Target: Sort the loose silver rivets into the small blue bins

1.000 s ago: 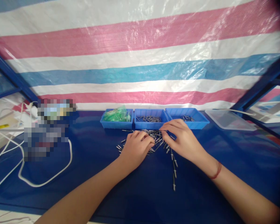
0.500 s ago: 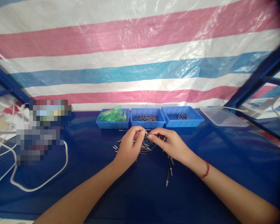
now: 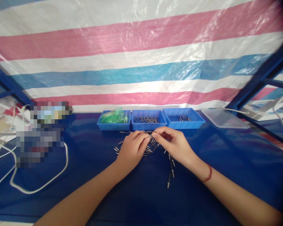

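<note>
Fronting three blue trays, scattered metal pins

There are three blue trays: a left tray, a middle tray and a right tray. One clear plastic container and two hands, the left hand and the right hand, are in view. The loose metal pins are too many to count.

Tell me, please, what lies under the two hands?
A loose pile of small grey metal pins spreads on the blue table under the left hand and right hand. Pins beneath the palms, and whatever the fingertips pinch, are hidden.
</note>
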A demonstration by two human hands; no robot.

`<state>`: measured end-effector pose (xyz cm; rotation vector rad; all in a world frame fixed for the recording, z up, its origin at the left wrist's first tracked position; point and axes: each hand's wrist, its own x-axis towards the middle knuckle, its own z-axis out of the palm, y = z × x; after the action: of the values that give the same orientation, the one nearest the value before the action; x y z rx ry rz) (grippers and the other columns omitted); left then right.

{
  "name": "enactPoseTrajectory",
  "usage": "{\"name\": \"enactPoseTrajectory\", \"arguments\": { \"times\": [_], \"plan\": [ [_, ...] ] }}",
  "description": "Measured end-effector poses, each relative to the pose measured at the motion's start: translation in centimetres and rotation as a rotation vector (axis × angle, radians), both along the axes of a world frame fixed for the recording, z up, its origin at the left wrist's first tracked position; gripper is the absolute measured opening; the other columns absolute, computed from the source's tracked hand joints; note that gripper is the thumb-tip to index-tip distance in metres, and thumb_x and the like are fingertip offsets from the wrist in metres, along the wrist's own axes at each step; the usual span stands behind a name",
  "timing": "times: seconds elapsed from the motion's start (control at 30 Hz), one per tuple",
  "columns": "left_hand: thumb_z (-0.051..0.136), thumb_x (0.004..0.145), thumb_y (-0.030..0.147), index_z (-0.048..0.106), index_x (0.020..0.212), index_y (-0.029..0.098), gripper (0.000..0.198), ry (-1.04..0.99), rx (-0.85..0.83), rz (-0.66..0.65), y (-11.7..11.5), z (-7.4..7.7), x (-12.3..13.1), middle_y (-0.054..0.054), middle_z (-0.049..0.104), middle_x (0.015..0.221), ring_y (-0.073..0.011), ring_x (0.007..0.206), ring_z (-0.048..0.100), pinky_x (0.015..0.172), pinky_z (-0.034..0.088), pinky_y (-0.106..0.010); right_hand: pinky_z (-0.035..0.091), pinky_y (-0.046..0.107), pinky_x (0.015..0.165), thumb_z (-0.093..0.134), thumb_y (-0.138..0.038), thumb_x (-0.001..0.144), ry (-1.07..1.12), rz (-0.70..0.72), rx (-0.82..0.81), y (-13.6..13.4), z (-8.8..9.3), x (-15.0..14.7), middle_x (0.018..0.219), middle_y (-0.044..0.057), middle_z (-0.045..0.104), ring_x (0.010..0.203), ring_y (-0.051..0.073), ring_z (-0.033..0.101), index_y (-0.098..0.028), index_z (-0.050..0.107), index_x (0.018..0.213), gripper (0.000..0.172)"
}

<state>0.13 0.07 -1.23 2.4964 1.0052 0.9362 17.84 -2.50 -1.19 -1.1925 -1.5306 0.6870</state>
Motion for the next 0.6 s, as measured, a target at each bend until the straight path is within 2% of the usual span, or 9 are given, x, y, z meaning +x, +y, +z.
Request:
{"name": "enactPoseTrajectory", "arguments": {
  "times": [0.3, 0.43, 0.53, 0.6],
  "plan": [
    [0.048, 0.093, 0.028, 0.062, 0.095, 0.020, 0.016, -0.026, -0.010, 0.017, 0.5, 0.0, -0.3, -0.005, 0.063, 0.098, -0.0193, 0.094, 0.059, 0.084, 0.045, -0.031, 0.048, 0.030, 0.064, 0.059, -0.034, 0.083, -0.037, 0.003, 0.010, 0.3, -0.5, 0.0, 0.078, 0.003, 0.066, 0.066, 0.015, 0.058, -0.019, 0.066, 0.083, 0.017],
    [0.047, 0.093, 0.026, 0.062, 0.095, 0.021, 0.016, -0.056, 0.015, 0.017, 0.7, 0.1, -0.5, -0.005, 0.063, 0.097, -0.0194, 0.095, 0.059, 0.084, 0.045, -0.031, 0.047, 0.028, 0.061, 0.057, -0.034, 0.084, -0.072, 0.070, 0.011, 0.5, -0.5, 0.2, 0.076, 0.003, 0.065, 0.066, 0.015, 0.057, -0.018, 0.064, 0.083, 0.018],
    [0.047, 0.093, 0.026, 0.059, 0.105, 0.020, 0.017, -0.070, 0.009, 0.034, 0.7, 0.0, -0.5, -0.006, 0.063, 0.100, -0.0199, 0.097, 0.059, 0.087, 0.045, -0.032, 0.046, 0.027, 0.060, 0.054, -0.034, 0.086, -0.185, 0.101, 0.024, 0.9, -0.1, 0.9, 0.077, 0.003, 0.066, 0.065, 0.014, 0.057, -0.018, 0.066, 0.084, 0.020],
    [0.048, 0.093, 0.026, 0.053, 0.117, 0.020, 0.026, -0.069, -0.004, 0.049, 0.5, 0.0, -0.4, -0.006, 0.063, 0.103, -0.0202, 0.099, 0.059, 0.089, 0.044, -0.034, 0.045, 0.027, 0.060, 0.054, -0.035, 0.086, -0.247, 0.023, 0.065, 1.3, 0.2, 1.9, 0.077, 0.003, 0.067, 0.065, 0.015, 0.057, -0.018, 0.066, 0.083, 0.021]
  ]
}}
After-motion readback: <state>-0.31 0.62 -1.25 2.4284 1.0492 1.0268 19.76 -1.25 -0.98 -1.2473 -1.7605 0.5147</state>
